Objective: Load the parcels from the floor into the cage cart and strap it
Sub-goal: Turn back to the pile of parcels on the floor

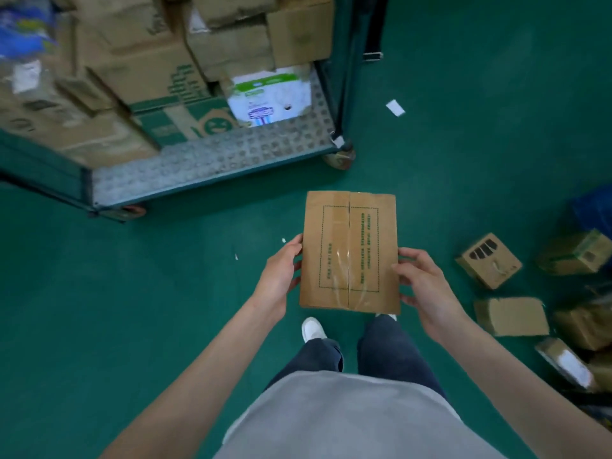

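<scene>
I hold a flat brown cardboard parcel [349, 250] with green dotted print and clear tape in front of me, above the green floor. My left hand [281, 276] grips its left edge and my right hand [420, 283] grips its right edge. The cage cart [212, 160] stands ahead and to the left, its studded metal deck partly bare at the front. Stacked cardboard boxes [149, 61] and a white printed box [270, 97] fill the cart behind that. A black strap with a buckle [372, 44] hangs at the cart's right post.
Several loose parcels [510, 314] lie on the floor at the right, including a small box with a rope handle [488, 260]. A blue bag [592, 210] sits at the far right. A white paper scrap [395, 108] lies on the floor beside the cart.
</scene>
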